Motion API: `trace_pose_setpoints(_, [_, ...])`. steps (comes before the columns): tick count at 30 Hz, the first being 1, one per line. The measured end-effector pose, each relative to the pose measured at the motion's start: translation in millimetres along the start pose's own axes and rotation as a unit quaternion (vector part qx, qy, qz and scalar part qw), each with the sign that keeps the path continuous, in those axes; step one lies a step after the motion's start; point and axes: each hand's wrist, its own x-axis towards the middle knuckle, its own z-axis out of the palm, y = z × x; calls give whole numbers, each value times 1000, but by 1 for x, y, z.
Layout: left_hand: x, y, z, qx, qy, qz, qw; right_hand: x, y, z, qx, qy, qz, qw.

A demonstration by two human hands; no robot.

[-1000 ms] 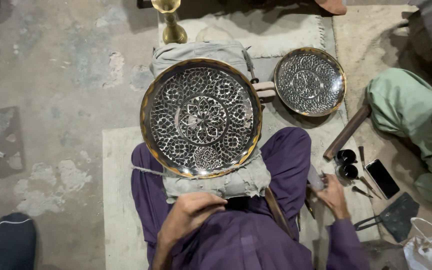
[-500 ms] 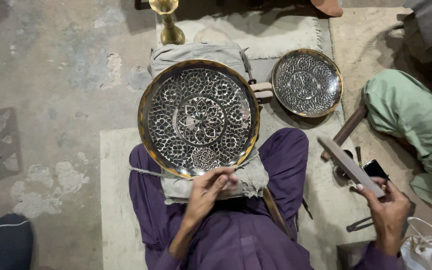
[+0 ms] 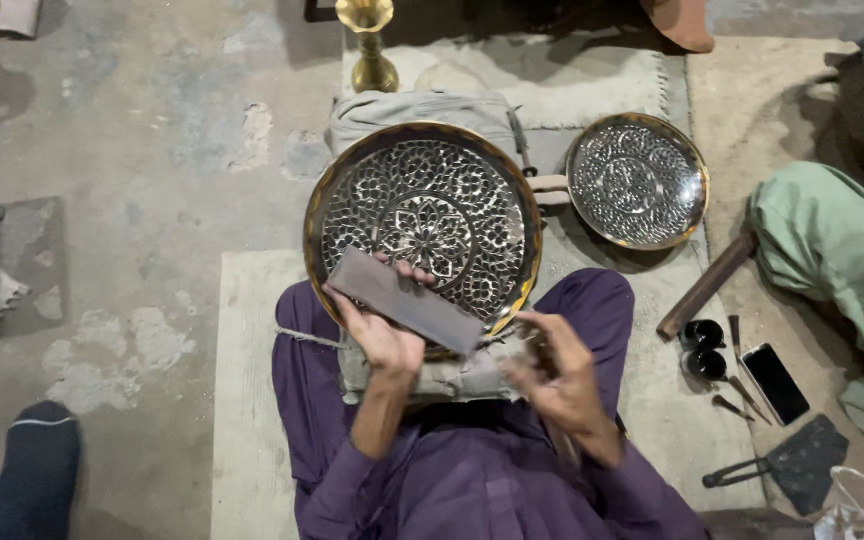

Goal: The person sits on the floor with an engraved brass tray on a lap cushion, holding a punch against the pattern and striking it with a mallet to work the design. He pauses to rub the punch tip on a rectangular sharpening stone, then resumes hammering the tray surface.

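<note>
— Where lap meets padded cushion [image 3: 422,375]: large engraved brass plate [image 3: 422,228], lying flat, patterned face up, near rim over the knees.

— And on the plate?

— Left hand [image 3: 377,335], fingers [image 3: 407,268] wrapped around a flat grey bar [image 3: 407,300]; bar slanting across the plate's near rim, touching it or just above, cannot tell which.

— Right hand?

— Right hand [image 3: 557,375], blurred, just beside the bar's lower end at the plate's near right rim; fingers curled, grip on anything impossible to tell.

— Around it, on the floor?

— Smaller engraved plate [image 3: 637,180] just beside the big one, toward the mat's far right corner. Brass vase [image 3: 370,45] at the mat's far edge. Wooden-handled hammer [image 3: 707,285] near the right edge, then two small dark cups [image 3: 702,350], a dark phone [image 3: 774,382] and a flat dark scoop [image 3: 792,462] toward the near right corner. Green cloth bundle [image 3: 832,240] well off to the right.
</note>
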Motion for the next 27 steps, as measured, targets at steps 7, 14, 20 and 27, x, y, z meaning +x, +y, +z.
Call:
trace_pose_setpoints(7, [12,14,4,65,-11,-56,996,-23,91,-68,-111,153,100,977])
trace_pose_setpoints(14, [25,10,1,3,-4,-86,996,-63,121,-73,-319,128,103,933])
trace_pose_setpoints(20, [29,8,-8,-13,-36,-42,998,-93,94,-43,-317,68,104,940])
trace_pose_setpoints(27, [30,5,-3,86,-48,-20,995,-111,95,-34,-270,76,167,945])
